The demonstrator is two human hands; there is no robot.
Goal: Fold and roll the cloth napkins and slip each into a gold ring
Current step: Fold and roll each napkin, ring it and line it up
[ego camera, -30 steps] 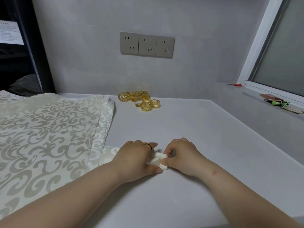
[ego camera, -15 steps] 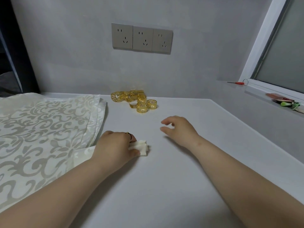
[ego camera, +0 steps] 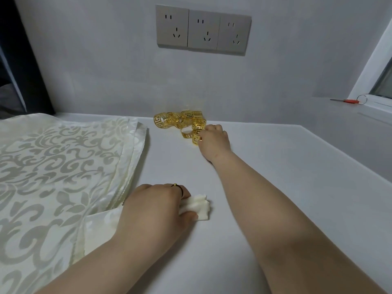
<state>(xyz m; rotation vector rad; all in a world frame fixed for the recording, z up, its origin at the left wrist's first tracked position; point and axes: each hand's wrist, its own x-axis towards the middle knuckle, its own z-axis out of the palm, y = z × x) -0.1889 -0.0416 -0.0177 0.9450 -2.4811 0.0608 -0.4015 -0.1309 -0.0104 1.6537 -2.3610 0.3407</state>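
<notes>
A white table (ego camera: 275,187) is seen under both bare arms, and it is met by a grey wall behind the hands. A stack of napkins (ego camera: 53,166), cream with a pale leaf pattern, is spread flat just to the left of the left hand (ego camera: 152,206), and one corner of cloth is covered by that wrist. On the wall, high above the right hand (ego camera: 214,139), a socket panel (ego camera: 203,29) with three outlets is fixed. The left hand is laid near the body with its fingers curled, and the rolled napkin (ego camera: 199,205) is gripped in it and pressed on the table; only the white end of the roll is shown past the fingertips, on the right side of the hand. The right hand is stretched far forward, well apart from the left one. A pile of gold rings (ego camera: 180,122) with a cut key pattern is placed just to its left, close to the wall. The nearest gold ring (ego camera: 196,137) is pinched by the thumb and the bent fingers of the right hand; whether it is lifted cannot be told. Far to the right of this hand, a red-handled tool (ego camera: 350,100) is laid on the window ledge. A thin ring (ego camera: 178,186) is worn on one finger of the left hand.
</notes>
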